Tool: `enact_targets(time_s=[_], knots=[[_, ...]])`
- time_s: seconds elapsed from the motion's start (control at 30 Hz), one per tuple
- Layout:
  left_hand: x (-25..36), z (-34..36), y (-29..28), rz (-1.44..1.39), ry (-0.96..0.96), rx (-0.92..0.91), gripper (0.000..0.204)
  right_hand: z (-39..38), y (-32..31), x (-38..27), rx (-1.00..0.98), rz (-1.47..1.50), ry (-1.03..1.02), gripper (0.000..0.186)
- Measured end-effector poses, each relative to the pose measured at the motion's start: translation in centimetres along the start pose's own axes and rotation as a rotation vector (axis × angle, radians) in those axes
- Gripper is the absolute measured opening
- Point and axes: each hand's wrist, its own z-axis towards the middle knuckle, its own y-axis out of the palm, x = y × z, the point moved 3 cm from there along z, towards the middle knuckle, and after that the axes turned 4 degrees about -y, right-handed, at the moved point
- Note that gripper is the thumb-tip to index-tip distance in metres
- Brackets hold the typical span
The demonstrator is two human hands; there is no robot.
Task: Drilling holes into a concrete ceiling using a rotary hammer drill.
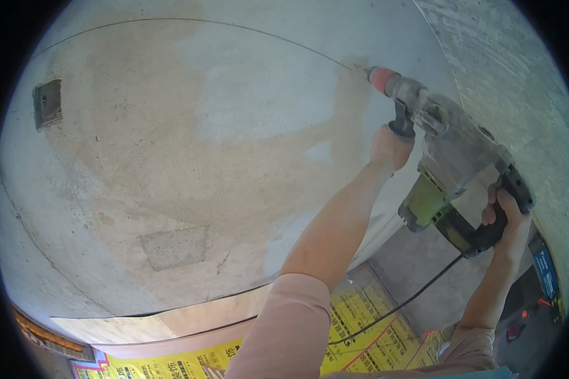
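Note:
A large grey and green rotary hammer drill [461, 142] with a red collar is raised in front of the bare wall [158, 158]. My left hand [392, 150] is closed round its black side handle [402, 120]. Farther back, my right hand [512, 211] grips the black rear handle; whether a finger presses the trigger is hidden. The front end points at the wall beside the right end of a thin dark line [259, 30]. Dusty tan marks surround that spot. How deep the bit sits cannot be made out.
A black power cord [404, 305] hangs from the drill toward yellow printed floor sheeting [367, 322]. A recessed box [48, 104] sits in the wall at left. Pale boards [215, 311] run along the wall's foot. A blue package [544, 268] and small red items lie at right.

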Motion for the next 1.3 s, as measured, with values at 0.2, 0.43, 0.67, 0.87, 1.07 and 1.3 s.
enact_targets(time_s=[0.2, 0.43, 0.67, 0.87, 1.07, 1.3], knots=[[0.1, -0.9, -0.1, -0.021, -0.05, -0.008, 0.03, 0.4, -0.5, 0.4, 0.036, -0.01, 0.016, 0.025], [-0.5, 0.1, 0.3, 0.083, 0.024, -0.057, 0.035, 0.4, 0.3, 0.2, 0.041, -0.007, 0.034, 0.025], [-0.9, 0.1, -0.3, -0.07, -0.096, -0.048, 0.034, -0.1, 0.9, 0.8, 0.041, -0.062, 0.021, 0.023], [-0.3, -0.6, -0.7, -0.097, -0.045, -0.058, 0.036, -0.2, 0.6, 0.7, 0.073, -0.043, -0.002, 0.024], [0.1, 0.0, -1.2, -0.066, -0.047, -0.028, 0.037, 0.3, 1.0, 0.5, 0.021, -0.026, -0.015, 0.027], [-0.4, 0.1, -0.9, 0.002, -0.077, -0.029, 0.037, 0.3, 0.9, 0.8, 0.029, -0.048, 0.008, 0.025]])
